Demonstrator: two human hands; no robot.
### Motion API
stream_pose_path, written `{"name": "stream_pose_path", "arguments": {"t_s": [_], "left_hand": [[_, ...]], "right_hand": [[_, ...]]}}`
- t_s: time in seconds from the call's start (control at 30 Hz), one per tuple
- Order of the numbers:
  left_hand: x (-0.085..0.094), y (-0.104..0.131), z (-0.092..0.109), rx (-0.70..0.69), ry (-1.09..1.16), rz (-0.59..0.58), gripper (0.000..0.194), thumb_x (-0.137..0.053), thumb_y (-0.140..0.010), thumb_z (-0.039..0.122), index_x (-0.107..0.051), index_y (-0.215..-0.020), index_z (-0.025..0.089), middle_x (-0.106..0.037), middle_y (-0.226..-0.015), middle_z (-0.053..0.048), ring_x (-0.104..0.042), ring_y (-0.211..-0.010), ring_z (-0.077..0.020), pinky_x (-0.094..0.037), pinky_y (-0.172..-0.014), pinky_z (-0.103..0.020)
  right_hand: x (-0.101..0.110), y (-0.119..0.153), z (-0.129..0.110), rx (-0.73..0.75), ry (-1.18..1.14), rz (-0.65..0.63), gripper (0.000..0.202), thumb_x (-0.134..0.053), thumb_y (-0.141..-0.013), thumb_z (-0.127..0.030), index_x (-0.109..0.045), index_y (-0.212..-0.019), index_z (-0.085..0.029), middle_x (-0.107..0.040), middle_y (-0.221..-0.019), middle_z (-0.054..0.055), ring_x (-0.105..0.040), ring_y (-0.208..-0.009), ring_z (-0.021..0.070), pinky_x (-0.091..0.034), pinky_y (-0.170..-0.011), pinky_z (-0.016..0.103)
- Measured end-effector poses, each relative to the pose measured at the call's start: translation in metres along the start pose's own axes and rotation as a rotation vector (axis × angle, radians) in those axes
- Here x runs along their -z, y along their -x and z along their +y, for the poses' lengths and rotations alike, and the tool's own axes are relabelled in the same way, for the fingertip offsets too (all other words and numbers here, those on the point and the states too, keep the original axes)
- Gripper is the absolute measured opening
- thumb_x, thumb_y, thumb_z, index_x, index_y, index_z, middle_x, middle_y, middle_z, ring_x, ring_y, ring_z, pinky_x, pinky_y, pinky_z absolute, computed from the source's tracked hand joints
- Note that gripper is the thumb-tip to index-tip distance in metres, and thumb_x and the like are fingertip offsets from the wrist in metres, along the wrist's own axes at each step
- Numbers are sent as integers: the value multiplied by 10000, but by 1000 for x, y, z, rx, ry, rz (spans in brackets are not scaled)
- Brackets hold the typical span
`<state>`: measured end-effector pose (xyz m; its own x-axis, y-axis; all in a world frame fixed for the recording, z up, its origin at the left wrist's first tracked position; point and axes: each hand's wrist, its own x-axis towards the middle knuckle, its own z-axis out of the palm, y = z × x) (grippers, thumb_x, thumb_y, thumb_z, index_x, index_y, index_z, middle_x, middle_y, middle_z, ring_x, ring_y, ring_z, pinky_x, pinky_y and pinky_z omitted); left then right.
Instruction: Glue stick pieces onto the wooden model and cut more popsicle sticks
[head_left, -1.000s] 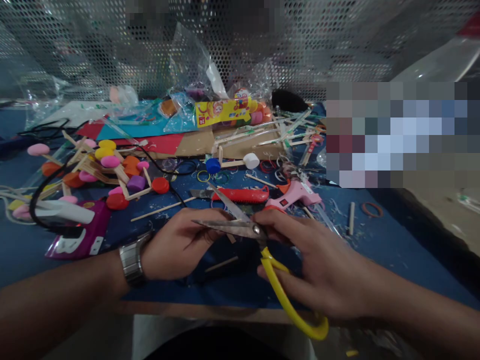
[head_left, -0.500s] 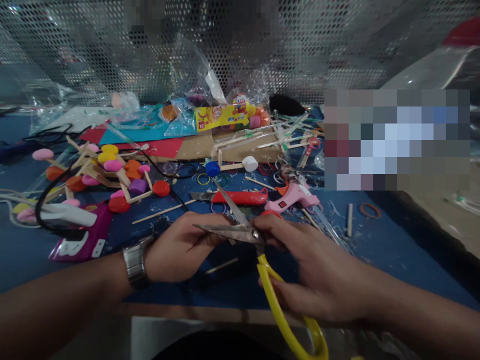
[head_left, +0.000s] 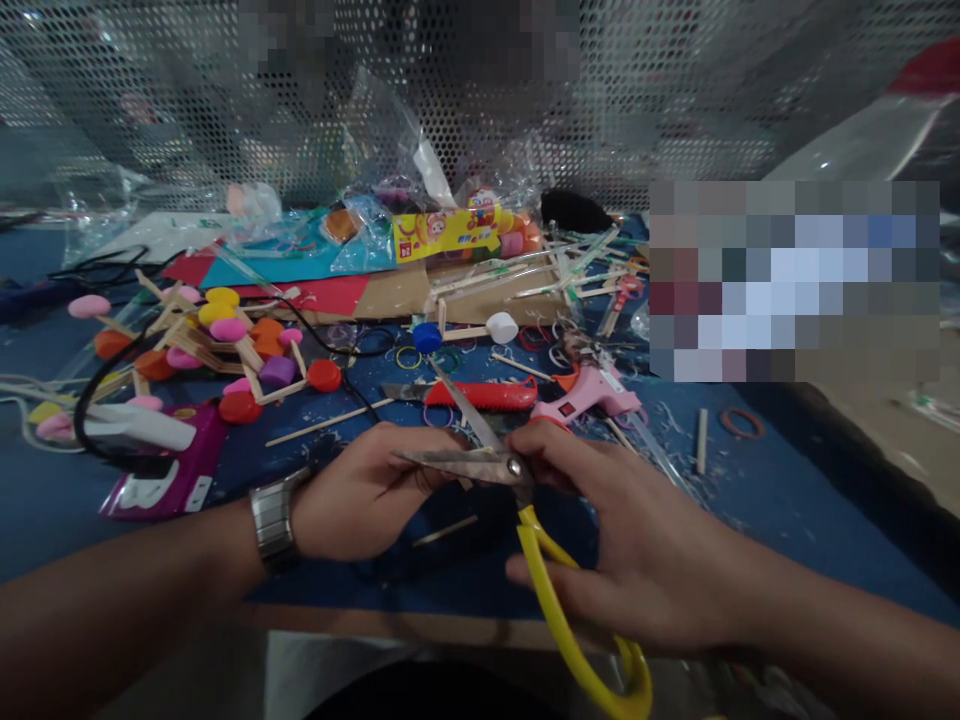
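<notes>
My right hand [head_left: 630, 530] is wrapped about the yellow-handled scissors [head_left: 551, 590], its thumb by one handle loop. The blades are spread apart and point left. Just behind the lower blade, my left hand [head_left: 375, 490] is closed, its fingertips partly hidden; what they pinch I cannot make out. A metal watch sits on that wrist. Past the scissors lies a red box cutter [head_left: 487, 394] with its blade out. A pink glue gun [head_left: 589, 395] rests to its right. Below the blades, a short wooden stick [head_left: 445, 531] lies on the blue table [head_left: 330, 590].
Wooden-stick pieces with colourful caps [head_left: 225, 345] are piled at the left, beside a purple box [head_left: 199, 455]. At the back are a yellow packet [head_left: 450, 235], plastic bags and cardboard [head_left: 397, 300]. Rubber bands and scraps are scattered about. A perforated metal screen [head_left: 300, 130] stands behind.
My right thumb has shifted slightly left, and the scissors' handles have tilted a little. The blades stay spread, and my left hand keeps nearly the same pose.
</notes>
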<state>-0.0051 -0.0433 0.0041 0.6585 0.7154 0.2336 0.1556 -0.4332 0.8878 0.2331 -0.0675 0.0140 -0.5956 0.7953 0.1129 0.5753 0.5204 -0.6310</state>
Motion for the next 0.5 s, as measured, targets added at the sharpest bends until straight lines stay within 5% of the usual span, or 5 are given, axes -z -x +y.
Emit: {"name": "stream_pose_path", "arguments": {"t_s": [0.17,0.5], "left_hand": [[-1,1,-2,17,63,-23,254,-499,-1002,176,-657,-804,157,-728,-789,-22,-673,-733,-114,-539,-685,-182],[-2,1,-2,22,86,18,255,-517,-1008,198,-749,-909,161,-771,-865,-49,-724,-833,-142,-582,-767,-210]], "right_hand": [[3,-1,-1,46,-38,-61,248,-594,-848,-331,-540,-1059,-211,-674,-811,15,-610,-649,166,-451,-574,277],[3,2,-4,15,-72,-59,310,-634,-868,-339,-535,-1133,-212,-699,-888,28,-634,-692,167,-484,-604,283]]}}
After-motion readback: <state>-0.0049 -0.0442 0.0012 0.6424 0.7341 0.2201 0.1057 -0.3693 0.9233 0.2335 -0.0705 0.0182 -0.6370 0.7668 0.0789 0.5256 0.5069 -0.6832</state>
